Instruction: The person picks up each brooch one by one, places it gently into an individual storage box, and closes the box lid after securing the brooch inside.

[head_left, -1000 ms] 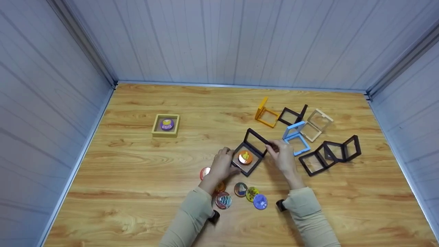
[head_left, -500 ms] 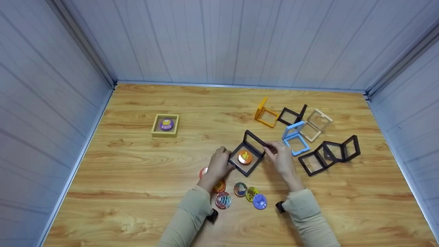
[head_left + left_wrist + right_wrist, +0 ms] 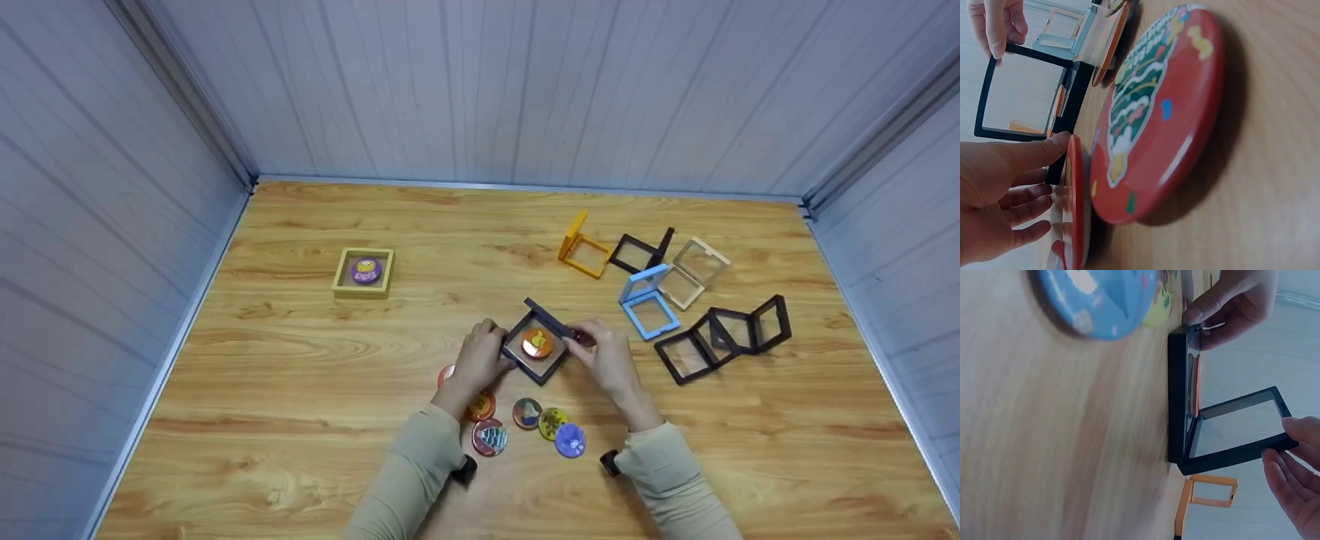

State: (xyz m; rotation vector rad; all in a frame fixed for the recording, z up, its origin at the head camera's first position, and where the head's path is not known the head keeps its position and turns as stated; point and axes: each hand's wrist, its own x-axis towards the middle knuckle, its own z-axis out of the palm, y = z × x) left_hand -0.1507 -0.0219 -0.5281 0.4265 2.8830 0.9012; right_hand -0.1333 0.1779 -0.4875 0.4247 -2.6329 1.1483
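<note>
A dark square frame case stands partly unfolded on the table, an orange badge with a yellow figure lying in its base. My left hand grips the case's left corner; in the left wrist view that hand has its thumb on the edge. With thumb and fingers my right hand pinches the raised lid. The right wrist view shows the lid tilted up from the base, its outer edge between the fingers of my right hand.
Loose badges lie nearer me, among them a red tree badge, a purple one and a dark one. Unfolded orange, blue, cream and dark cases stand right. A yellow-framed box holding a purple badge sits left.
My right hand has moved down and slightly left, swinging the lid lower over the base. The left hand shifted slightly left with the case's corner and still grips it.
</note>
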